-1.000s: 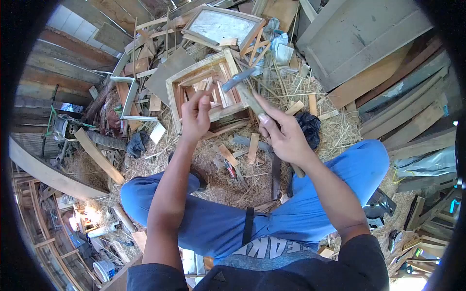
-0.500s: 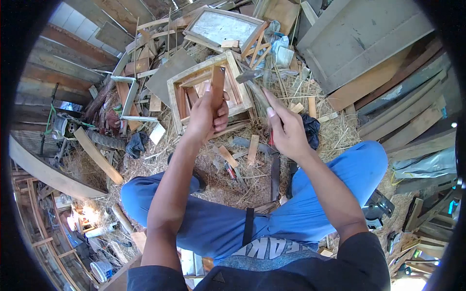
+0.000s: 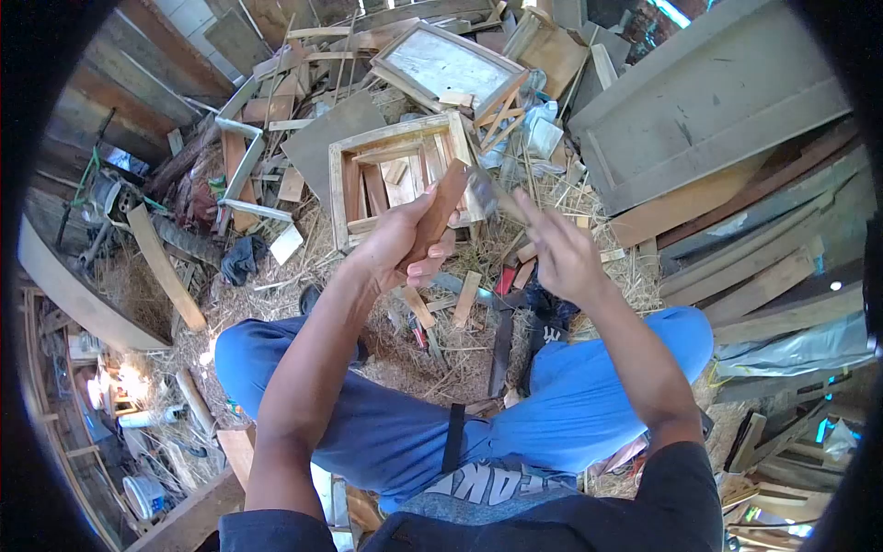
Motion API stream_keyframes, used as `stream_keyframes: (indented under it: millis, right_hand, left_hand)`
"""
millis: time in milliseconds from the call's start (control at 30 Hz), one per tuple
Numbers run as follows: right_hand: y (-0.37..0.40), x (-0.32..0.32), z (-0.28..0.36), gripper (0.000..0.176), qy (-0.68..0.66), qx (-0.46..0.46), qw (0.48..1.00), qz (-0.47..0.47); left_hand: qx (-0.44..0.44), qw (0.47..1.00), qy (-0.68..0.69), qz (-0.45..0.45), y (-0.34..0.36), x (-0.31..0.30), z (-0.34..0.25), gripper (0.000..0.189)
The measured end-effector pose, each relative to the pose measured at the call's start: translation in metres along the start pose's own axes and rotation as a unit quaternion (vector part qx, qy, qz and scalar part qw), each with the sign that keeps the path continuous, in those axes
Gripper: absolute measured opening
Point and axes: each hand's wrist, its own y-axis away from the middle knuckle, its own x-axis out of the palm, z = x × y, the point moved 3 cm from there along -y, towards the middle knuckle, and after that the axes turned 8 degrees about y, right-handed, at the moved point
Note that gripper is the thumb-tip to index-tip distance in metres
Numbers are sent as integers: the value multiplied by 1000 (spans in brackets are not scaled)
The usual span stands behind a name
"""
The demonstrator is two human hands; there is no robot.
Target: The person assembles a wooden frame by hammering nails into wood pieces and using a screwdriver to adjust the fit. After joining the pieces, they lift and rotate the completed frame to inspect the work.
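In the head view my left hand [image 3: 402, 244] is wrapped round a short reddish-brown wood piece [image 3: 440, 210], tilted with its upper end up and to the right. My right hand [image 3: 566, 250] grips a hammer [image 3: 510, 204]. The hammer is smeared by motion, and its head overlaps the right side of the wood piece's upper end. Behind the wood piece lies a pale wooden box frame [image 3: 345, 195], with reddish slats and a small offcut inside. My left hand covers part of its near edge.
Below my hands, wood offcuts [image 3: 466, 297] and a red-handled tool [image 3: 420, 335] lie on straw and shavings. A framed panel [image 3: 446, 64] rests at the back. A large grey door panel [image 3: 708, 110] leans at right. Curved planks [image 3: 166, 267] stand at left.
The wood piece has tipped over to the right in my left hand. The hammer head has come down to its upper end. My view has shifted slightly.
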Motion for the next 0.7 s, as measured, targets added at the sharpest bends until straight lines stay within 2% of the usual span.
stream_keyframes:
  millis: [67,133,200,233,333,367,433,467,567,600,633,700]
  right_hand:
    - [-2,-2,6,63,19,-43,999,18]
    - [-4,2,7,60,39,-80,995,35]
    - [-10,7,-7,73,58,61,996,-35]
    - [-9,3,-5,73,59,61,996,-35]
    - [-5,-7,8,73,72,-114,991,5]
    - [-7,-2,9,73,71,-115,991,6]
    - [-12,5,7,73,89,9,996,1]
    - [-8,3,6,73,91,13,996,1]
    - [-6,-3,6,68,77,-48,996,7]
    - [-3,-4,7,67,72,-105,992,6]
    - [-4,2,6,67,71,-106,992,6]
    - [-7,12,-2,63,104,25,994,5]
  left_hand:
    - [-24,999,-6,-32,3,3,-1,49]
    - [-19,999,18,-21,2,-2,1,48]
    - [-20,999,39,-6,1,-4,6,48]
    - [-16,999,46,-19,1,-6,6,48]
    - [-10,998,49,-41,4,-6,3,48]
    - [-14,998,44,-47,5,-6,4,48]
    - [-18,997,50,-48,4,-5,6,47]
    - [-19,997,56,-49,2,-4,7,47]
    - [-15,998,62,-30,0,-7,8,47]
    - [-11,997,65,-31,1,-7,7,47]
    - [-13,999,45,-20,2,-5,5,49]
    - [-23,1000,21,-6,0,-4,8,50]
